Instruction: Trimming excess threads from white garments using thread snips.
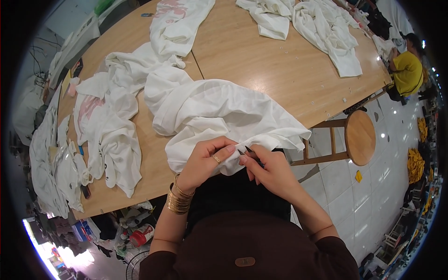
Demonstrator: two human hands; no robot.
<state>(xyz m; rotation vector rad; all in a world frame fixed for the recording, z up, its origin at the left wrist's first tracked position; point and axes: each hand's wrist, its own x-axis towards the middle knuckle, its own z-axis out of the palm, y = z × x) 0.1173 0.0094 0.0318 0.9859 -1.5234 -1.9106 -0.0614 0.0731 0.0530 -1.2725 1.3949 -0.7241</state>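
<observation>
While the white cloth (224,105) lies bunched over the near edge of the table (242,63), I'd hold its fold taut and keep the dark tool (249,150) shallow, sparing the weave. On my remote feed, the left hand (207,161) pinches the fold; the right hand (273,170) curls round the tool, perhaps small snips.

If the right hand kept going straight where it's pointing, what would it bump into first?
Probably the white cloth, right by the dark pointed tool in the right hand. The left hand, pinching that cloth, would likely come next, though depth is hard to judge here.
</observation>
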